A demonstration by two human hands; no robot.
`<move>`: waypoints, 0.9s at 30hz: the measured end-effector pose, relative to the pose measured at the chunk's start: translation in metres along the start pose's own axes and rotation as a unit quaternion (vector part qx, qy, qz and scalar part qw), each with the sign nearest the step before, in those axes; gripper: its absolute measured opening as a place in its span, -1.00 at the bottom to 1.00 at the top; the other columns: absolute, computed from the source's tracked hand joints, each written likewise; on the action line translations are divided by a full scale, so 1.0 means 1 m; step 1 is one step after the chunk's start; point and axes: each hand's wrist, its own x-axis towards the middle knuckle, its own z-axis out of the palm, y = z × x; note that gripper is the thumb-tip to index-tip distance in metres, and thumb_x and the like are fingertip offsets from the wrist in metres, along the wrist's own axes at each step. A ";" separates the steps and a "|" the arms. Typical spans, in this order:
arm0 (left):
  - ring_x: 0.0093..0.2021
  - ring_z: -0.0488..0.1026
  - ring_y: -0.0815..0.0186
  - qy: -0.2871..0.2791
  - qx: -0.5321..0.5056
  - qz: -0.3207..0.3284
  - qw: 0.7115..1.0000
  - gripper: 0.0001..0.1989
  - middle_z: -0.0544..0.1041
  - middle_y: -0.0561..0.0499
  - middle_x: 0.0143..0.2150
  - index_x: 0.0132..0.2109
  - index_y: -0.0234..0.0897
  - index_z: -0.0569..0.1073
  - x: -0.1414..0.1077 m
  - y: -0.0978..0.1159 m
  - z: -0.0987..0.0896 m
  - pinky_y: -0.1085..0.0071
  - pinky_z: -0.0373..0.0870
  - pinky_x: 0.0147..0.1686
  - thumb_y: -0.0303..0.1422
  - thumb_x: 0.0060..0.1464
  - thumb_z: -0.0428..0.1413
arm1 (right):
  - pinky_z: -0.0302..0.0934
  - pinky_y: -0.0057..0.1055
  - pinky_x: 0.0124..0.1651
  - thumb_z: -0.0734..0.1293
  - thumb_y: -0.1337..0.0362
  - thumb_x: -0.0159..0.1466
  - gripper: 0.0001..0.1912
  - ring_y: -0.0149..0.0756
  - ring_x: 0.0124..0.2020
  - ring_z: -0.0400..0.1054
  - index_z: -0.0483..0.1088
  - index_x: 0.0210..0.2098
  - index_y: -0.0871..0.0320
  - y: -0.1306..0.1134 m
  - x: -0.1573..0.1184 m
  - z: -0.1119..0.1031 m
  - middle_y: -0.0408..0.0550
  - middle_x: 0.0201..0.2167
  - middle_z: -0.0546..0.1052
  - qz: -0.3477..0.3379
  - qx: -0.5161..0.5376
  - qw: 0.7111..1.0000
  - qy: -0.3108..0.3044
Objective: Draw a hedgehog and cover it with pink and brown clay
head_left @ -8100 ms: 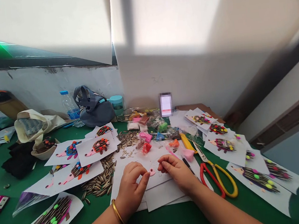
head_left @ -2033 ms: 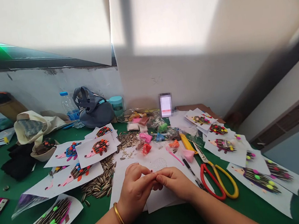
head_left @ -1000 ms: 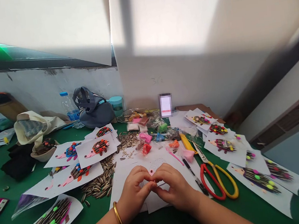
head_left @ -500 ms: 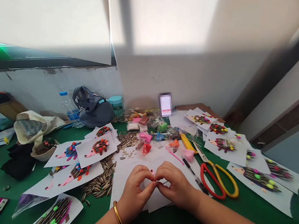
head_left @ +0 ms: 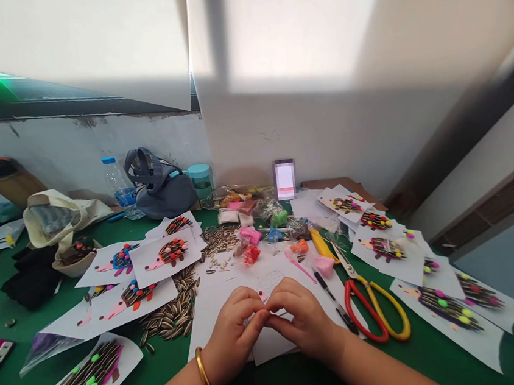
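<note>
My left hand and my right hand meet at the fingertips over a white sheet. Both are closed in a pinch; whatever lies between the fingertips is too small or hidden to make out. Just behind them, a drawing with a pink spot shows on the paper. Beyond it lie lumps of red clay, orange clay and pink clay. A black pen rests beside my right hand.
Scissors with red and yellow handles lie at right. Sunflower seeds are heaped at left. Hedgehog pictures spread on both sides. A phone, blue bag and bottle stand at the back.
My fingertips have shifted slightly against each other, and the right hand sits a touch further left over the left fingertips. Nothing else has visibly moved.
</note>
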 end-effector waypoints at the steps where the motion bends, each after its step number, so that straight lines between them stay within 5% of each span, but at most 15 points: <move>1: -0.21 0.41 0.24 0.006 0.001 -0.003 1.000 -0.76 0.45 -0.06 -0.27 -0.25 -0.23 0.51 0.000 0.000 0.000 0.30 0.39 -0.18 -0.25 0.29 0.01 | 0.26 -0.34 -0.20 0.38 0.24 0.28 -0.88 -0.29 -0.29 0.35 0.45 -0.18 0.06 0.000 0.000 0.000 -0.07 -0.37 0.49 -0.003 0.000 1.000 0.002; 5: -0.22 0.40 0.24 0.037 -0.004 -0.008 0.999 -0.79 0.43 -0.04 -0.27 -0.27 -0.23 0.46 0.000 0.000 0.000 0.31 0.38 -0.19 -0.23 0.26 0.05 | 0.27 -0.33 -0.21 0.37 0.28 0.29 -0.79 -0.28 -0.28 0.36 0.44 -0.06 0.03 0.001 0.000 0.001 -0.06 -0.34 0.49 -0.021 -0.007 1.000 0.013; 15: -0.23 0.37 0.25 0.013 -0.012 0.003 1.000 -0.68 0.40 -0.03 -0.30 -0.31 -0.25 0.46 -0.002 -0.003 0.000 0.34 0.32 -0.20 -0.16 0.30 -0.03 | 0.25 -0.35 -0.21 0.37 0.27 0.29 -0.95 -0.29 -0.29 0.36 0.44 -0.24 0.08 -0.004 0.001 0.000 -0.07 -0.37 0.48 -0.018 -0.004 1.000 -0.003; 27: -0.24 0.38 0.26 0.017 -0.039 -0.011 0.999 -0.75 0.41 -0.01 -0.30 -0.33 -0.26 0.45 0.001 -0.002 -0.002 0.35 0.34 -0.20 -0.21 0.25 0.07 | 0.24 -0.37 -0.22 0.37 0.33 0.28 -0.90 -0.30 -0.29 0.34 0.42 -0.19 0.08 -0.002 0.000 0.000 -0.08 -0.36 0.46 -0.020 0.003 1.000 0.000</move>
